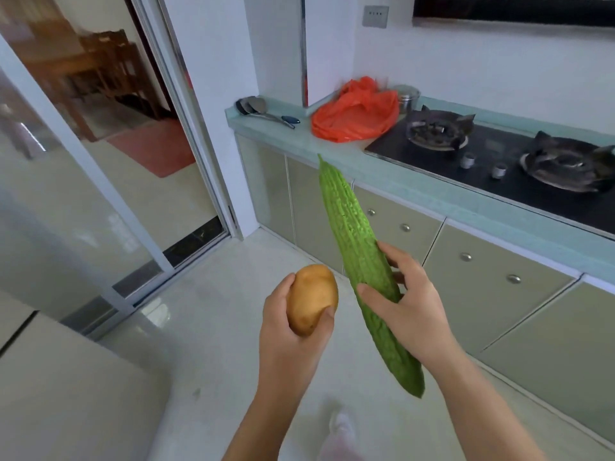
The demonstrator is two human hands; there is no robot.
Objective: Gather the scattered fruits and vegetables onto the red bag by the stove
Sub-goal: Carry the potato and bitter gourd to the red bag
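Observation:
My left hand (293,331) grips a brown potato (311,299) in front of me, above the floor. My right hand (406,304) holds a long, bumpy green bitter gourd (352,234) near its lower half; the gourd points up and away toward the counter. The red plastic bag (356,116) lies spread on the pale green counter (416,191), just left of the black gas stove (499,168). Nothing lies on the bag that I can see. Both hands are well short of the counter.
Dark ladles (256,108) rest on the counter's left end and a steel pot (406,96) stands behind the bag. Cabinet doors with round knobs (466,257) run below the counter. A sliding glass door (100,168) is on the left. A pale cabinet top (66,377) fills the lower left.

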